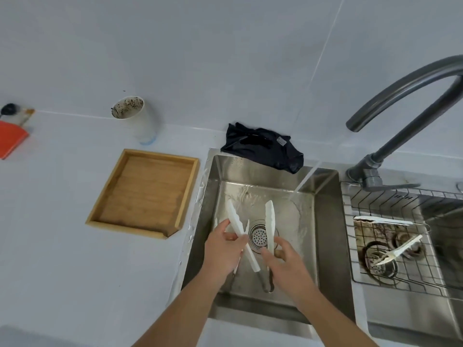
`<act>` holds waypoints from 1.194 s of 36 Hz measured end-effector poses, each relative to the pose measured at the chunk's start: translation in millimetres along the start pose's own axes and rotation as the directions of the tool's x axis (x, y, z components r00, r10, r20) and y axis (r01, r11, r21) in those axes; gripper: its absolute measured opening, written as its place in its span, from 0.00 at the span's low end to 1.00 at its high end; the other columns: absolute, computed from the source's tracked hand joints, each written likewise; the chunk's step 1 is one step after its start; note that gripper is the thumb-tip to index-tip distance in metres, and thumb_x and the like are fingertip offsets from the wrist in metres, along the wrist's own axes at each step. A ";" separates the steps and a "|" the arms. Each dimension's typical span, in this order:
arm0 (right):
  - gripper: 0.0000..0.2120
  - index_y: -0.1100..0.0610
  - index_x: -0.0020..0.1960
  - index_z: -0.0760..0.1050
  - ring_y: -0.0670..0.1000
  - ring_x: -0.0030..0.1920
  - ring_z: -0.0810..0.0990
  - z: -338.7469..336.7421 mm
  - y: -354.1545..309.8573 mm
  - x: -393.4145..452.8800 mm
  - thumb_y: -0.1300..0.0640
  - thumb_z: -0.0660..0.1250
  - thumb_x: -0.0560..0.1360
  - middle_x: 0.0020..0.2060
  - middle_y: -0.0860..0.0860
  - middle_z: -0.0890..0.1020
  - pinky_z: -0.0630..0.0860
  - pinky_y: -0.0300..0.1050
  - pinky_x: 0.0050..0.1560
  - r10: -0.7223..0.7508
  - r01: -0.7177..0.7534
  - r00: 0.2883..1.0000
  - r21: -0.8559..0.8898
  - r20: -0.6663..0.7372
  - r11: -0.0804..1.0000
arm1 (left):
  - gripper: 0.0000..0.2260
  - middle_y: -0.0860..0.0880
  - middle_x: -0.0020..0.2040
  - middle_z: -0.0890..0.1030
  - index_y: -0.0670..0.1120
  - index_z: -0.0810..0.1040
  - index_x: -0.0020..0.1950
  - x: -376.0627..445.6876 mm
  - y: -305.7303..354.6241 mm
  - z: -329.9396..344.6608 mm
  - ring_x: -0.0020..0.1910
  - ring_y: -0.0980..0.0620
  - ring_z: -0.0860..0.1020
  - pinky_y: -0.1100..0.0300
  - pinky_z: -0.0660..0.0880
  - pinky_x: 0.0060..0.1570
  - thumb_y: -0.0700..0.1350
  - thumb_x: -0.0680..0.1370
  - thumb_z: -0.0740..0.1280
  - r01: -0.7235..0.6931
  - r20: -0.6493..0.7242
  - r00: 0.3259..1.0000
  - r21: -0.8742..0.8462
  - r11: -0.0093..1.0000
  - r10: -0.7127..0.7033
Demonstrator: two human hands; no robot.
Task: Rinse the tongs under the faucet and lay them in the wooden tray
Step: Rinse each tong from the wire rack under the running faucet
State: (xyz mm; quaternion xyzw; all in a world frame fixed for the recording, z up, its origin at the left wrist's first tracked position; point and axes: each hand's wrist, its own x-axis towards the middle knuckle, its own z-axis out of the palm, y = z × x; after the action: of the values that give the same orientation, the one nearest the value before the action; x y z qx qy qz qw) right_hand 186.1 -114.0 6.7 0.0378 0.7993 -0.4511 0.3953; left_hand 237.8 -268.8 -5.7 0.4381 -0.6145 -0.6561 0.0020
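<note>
Over the steel sink I hold white-tipped tongs with their two arms spread apart. My left hand grips the left arm and my right hand grips the right arm. The metal hinge end hangs low between my wrists. Water streams from the dark grey faucet into the basin at the back right, just beyond the tong tips. The wooden tray lies on the white counter left of the sink, with nothing in it.
A black cloth is bunched at the sink's back rim. A wire rack in the right basin holds more white tongs. A dirty white cup stands behind the tray, and an orange item lies far left.
</note>
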 end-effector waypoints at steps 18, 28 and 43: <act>0.15 0.46 0.62 0.79 0.52 0.56 0.84 35.9 24.5 38.5 0.43 0.60 0.82 0.55 0.47 0.86 0.77 0.58 0.65 0.201 -0.211 0.977 0.181 0.068 0.961 | 0.22 0.57 0.44 0.86 0.51 0.75 0.69 45.3 -48.9 -13.2 0.45 0.54 0.86 0.50 0.83 0.52 0.44 0.76 0.75 0.143 -0.041 0.989 0.079 0.987 -0.140; 0.18 0.48 0.52 0.84 0.49 0.46 0.87 50.4 47.5 64.4 0.41 0.58 0.81 0.46 0.47 0.88 0.79 0.48 0.54 0.279 -0.311 0.945 0.205 0.170 0.928 | 0.23 0.57 0.46 0.82 0.55 0.75 0.71 64.1 -75.2 -16.2 0.44 0.55 0.84 0.56 0.84 0.45 0.42 0.78 0.73 0.204 -0.084 0.978 0.178 0.963 -0.192; 0.20 0.50 0.55 0.83 0.50 0.50 0.86 67.1 66.1 89.0 0.41 0.57 0.82 0.41 0.43 0.88 0.79 0.38 0.40 0.373 -0.408 0.906 0.181 0.197 0.895 | 0.18 0.52 0.56 0.82 0.50 0.75 0.72 69.4 -89.0 -15.9 0.51 0.52 0.82 0.54 0.82 0.53 0.42 0.82 0.66 0.285 -0.056 0.958 0.160 0.945 -0.280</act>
State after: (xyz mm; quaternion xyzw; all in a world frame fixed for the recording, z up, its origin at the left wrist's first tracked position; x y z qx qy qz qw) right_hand 192.8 -151.7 -117.1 0.2052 0.6872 -0.4486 0.5333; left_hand 251.9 -297.4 -115.1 0.5308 -0.5979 -0.5888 -0.1186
